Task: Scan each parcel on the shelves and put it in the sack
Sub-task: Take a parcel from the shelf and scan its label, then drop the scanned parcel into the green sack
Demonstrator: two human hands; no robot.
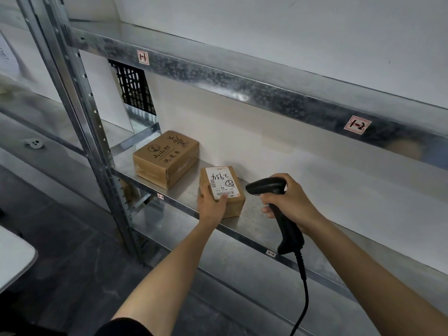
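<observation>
A small brown parcel with a white handwritten label on top sits near the front edge of the middle metal shelf. My left hand grips its near left corner, thumb on the label. My right hand holds a black corded barcode scanner by the handle, its head pointing left at the parcel from a short distance. A larger brown printed box rests on the same shelf, further back and left. No sack is in view.
An upper shelf beam with number tags overhangs the parcels. A steel upright post stands at the left. A lower shelf lies beneath. The scanner cable hangs down. A black crate sits behind. A white surface is at the far left.
</observation>
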